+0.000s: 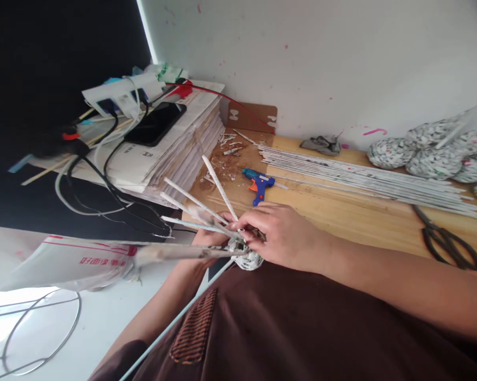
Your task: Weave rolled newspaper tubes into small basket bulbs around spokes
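Close to my lap, both hands are on a small woven ball of rolled paper tubes [249,260]. Several loose paper tubes [191,193] fan out from it to the left, and a long pale one runs down across my clothing. My left hand [210,241] supports the piece from its far left side, the fingers partly hidden behind the tubes. From the right, my right hand [274,230] pinches at the top of the weave with bent fingers. Beyond the hands lies a blue glue gun [259,185] with an orange trigger.
Long paper tubes [357,180] lie in a row along the wall. Black-handled scissors [448,241] rest at the right, with finished woven balls [432,153] behind. A paper stack [175,153] at the left carries a phone [157,123], power strip [123,95] and tangled cables.
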A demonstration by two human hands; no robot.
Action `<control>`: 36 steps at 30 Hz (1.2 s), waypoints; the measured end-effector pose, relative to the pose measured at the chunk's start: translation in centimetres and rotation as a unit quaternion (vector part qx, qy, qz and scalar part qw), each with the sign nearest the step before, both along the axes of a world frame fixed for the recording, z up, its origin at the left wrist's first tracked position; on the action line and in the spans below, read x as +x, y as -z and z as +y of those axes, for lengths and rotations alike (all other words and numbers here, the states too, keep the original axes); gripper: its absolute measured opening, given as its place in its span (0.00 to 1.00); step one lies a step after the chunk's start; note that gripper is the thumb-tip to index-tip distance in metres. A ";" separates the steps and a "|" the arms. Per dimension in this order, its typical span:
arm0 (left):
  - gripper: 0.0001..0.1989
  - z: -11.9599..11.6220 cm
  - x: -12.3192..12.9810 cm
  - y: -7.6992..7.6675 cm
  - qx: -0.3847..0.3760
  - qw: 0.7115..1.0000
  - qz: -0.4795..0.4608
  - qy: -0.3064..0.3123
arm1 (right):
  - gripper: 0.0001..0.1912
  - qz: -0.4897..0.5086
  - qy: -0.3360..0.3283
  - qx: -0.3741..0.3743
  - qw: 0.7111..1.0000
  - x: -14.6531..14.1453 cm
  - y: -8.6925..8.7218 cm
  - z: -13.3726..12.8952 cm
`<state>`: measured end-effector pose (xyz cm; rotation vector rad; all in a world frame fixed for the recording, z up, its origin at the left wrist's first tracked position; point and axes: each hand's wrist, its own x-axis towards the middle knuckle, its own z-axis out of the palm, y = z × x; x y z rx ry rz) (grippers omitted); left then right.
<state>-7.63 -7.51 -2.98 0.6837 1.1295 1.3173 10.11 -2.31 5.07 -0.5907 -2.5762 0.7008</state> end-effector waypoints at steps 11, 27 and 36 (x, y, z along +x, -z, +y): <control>0.14 -2.7 -5.7 -1.5 0.081 0.993 0.027 -0.084 | 0.30 -0.213 0.258 -0.021 0.942 0.4 4.7 7.2; 0.15 -3.4 -4.7 -1.3 0.097 0.993 -0.007 -0.068 | 0.03 0.145 0.245 -0.647 0.707 1.2 5.1 8.7; 0.15 -2.1 -4.4 -1.4 0.134 0.989 0.013 -0.055 | 0.08 0.223 0.208 -0.571 0.763 2.0 3.4 5.8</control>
